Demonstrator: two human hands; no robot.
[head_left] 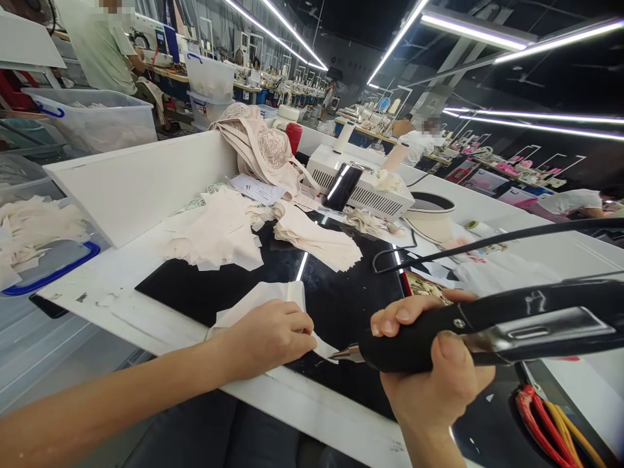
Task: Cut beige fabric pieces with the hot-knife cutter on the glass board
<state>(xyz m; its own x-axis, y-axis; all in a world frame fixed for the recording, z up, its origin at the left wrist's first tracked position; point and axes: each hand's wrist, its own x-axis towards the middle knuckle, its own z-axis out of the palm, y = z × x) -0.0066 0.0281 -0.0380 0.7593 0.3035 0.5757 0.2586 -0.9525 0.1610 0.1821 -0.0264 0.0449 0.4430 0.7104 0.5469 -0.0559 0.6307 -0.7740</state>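
Observation:
My left hand [275, 338] is closed on a pale fabric piece [244, 305] that lies on the black glossy board [195, 289]. The fingers pinch near its right side, and a narrow end of the fabric sticks out to the right beneath them. My right hand [433, 364] is wrapped around a black handheld tool [409, 338] with a silver lever and a black cable. Its pointed metal tip [348, 353] points left and is at the narrow end of the fabric; whether they touch I cannot tell.
Fabric stacks [316, 237] and a loose pile [219, 231] lie behind my hands. A white vented box [361, 179] stands at the back. Red-handled scissors [536, 416] lie at lower right. Clear bins [97, 120] are at left, and a person [97, 49] works beyond them.

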